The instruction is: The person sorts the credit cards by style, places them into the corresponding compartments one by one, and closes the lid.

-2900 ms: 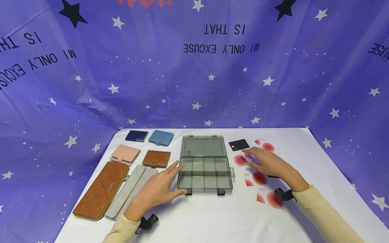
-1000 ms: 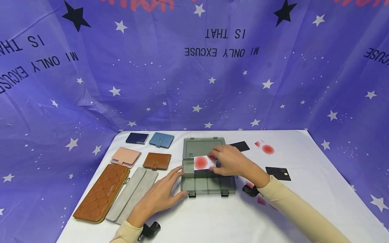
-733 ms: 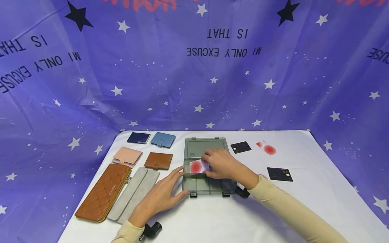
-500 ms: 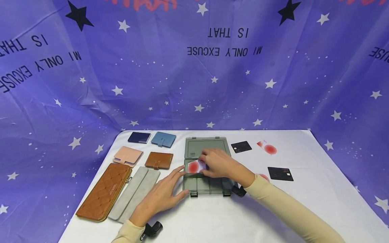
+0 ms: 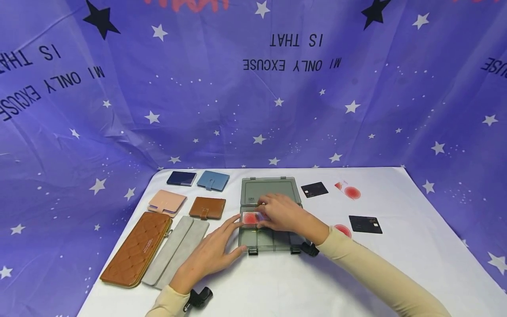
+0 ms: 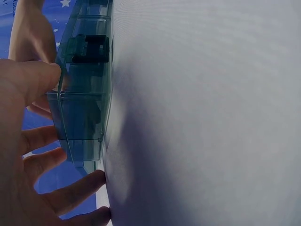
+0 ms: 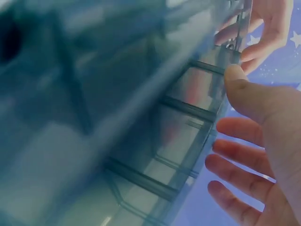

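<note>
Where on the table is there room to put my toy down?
The near edge of the white table, in front of the grey compartment box, is bare. The wallets fill the left, like the long brown wallet; cards dot the right, like the black card.

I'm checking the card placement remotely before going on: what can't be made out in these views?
- Head view: the right hand covers most of the red-and-white card in the organizer box, so how it sits is unclear.
- Head view: print on the black cards is too small to read.
- Right wrist view: box dividers blurred; card only a reddish smear.
- Left wrist view: left hand cut off by the edge.
</note>
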{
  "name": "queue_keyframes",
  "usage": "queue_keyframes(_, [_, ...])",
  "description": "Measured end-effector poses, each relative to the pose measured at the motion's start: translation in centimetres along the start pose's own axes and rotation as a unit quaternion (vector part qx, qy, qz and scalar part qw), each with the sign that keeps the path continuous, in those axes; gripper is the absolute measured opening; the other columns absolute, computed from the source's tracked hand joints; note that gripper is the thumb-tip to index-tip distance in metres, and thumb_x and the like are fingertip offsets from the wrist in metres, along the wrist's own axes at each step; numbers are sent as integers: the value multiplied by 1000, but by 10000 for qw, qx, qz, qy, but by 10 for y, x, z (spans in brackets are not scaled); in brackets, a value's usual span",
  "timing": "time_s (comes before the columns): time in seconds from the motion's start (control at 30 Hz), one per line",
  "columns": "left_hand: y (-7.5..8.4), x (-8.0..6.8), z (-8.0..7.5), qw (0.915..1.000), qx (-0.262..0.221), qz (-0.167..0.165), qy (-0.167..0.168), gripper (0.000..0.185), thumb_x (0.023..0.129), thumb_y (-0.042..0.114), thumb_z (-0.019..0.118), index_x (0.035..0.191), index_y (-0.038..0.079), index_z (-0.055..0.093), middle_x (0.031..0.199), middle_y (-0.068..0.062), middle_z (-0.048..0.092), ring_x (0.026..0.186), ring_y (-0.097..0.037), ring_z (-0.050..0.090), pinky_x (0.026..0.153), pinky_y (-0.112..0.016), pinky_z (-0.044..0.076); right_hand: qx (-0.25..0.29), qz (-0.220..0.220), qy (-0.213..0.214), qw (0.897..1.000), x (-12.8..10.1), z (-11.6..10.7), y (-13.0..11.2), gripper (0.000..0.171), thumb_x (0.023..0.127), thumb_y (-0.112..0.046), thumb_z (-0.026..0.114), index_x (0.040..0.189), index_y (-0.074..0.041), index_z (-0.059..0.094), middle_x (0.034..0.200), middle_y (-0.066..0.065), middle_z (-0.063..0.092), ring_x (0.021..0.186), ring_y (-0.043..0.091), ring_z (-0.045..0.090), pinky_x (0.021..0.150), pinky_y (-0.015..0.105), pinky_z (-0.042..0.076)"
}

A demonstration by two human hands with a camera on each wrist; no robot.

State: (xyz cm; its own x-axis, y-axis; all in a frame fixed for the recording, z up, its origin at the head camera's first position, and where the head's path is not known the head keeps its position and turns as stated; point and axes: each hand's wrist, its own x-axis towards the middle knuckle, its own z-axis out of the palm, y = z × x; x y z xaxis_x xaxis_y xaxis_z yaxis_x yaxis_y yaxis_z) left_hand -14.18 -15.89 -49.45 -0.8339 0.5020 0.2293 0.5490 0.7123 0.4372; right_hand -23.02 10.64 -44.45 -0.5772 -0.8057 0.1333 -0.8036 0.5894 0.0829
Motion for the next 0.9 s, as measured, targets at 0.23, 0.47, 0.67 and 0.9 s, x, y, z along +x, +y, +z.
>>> queue_keyframes(0.23, [1,1,-1,9998,-32,-115,-130,69,102,49,72,157,12,53,173,-3,37,148,-32,52,112,-54,50,515,121,185,9984,-13,-9,16,41,97,-42,82,127,-14,79,119,0,73,101,19,73,87,40,61])
queue_keyframes(0.47, [2,-1,-2,9999,69,-145,-32,68,101,48,74,156,13,55,172,-2,39,145,-33,54,110,-56,51,1025,848,92,9911,-51,-21,43,47,97,-41,81,136,-16,75,132,3,72,120,27,71,98,50,59])
queue_keyframes(0.67, [3,-3,-2,9995,201,-189,131,67,99,48,76,154,14,57,171,0,41,135,-32,62,104,-55,54,1347,1388,1,9811,-93,-23,65,47,97,-36,82,137,-14,74,134,6,72,125,31,68,100,52,57])
queue_keyframes(0.9, [4,-1,0,9996,197,-143,133,68,99,48,76,154,14,57,171,0,41,134,-31,62,103,-54,55,1674,1662,-185,9716,-151,-10,87,43,95,-29,85,132,-10,76,127,1,75,117,25,70,97,49,57])
